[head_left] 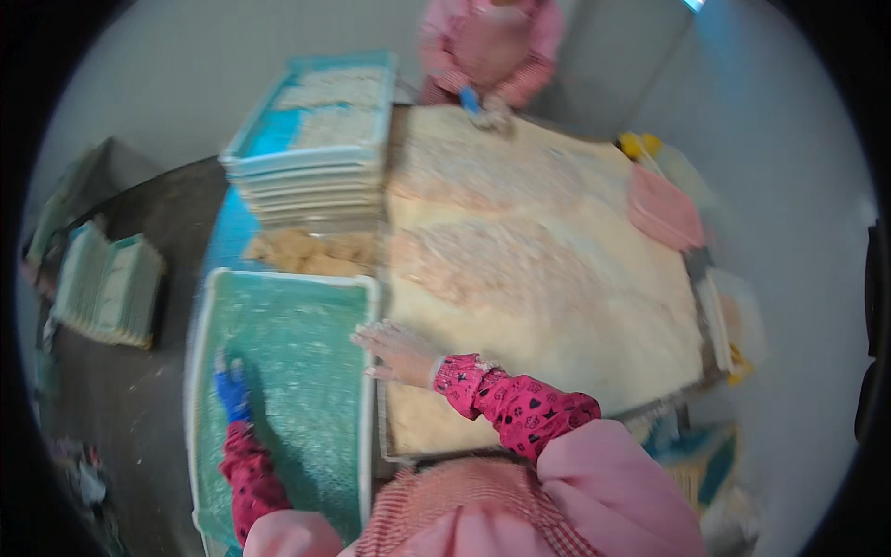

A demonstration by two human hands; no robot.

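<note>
My left hand [232, 388] wears a blue glove, its fingers apart, over the inside left part of a white-rimmed tray [302, 320] lined with green mesh. My right hand [394, 351], in a thin pale glove dusted with white, is stretched out with fingers apart at the tray's right rim and holds nothing. To the right lies a broad bed of pale powder [631, 334], with pale pinkish pieces [483, 260] spread in two heaps on it.
Behind my tray are a crumpled brown cloth [311, 251] and stacked trays [306, 172]. A co-worker [492, 42] in pink stands opposite, hands at the powder. A pink basket [664, 204] is at the right edge, more trays [109, 283] low at the left.
</note>
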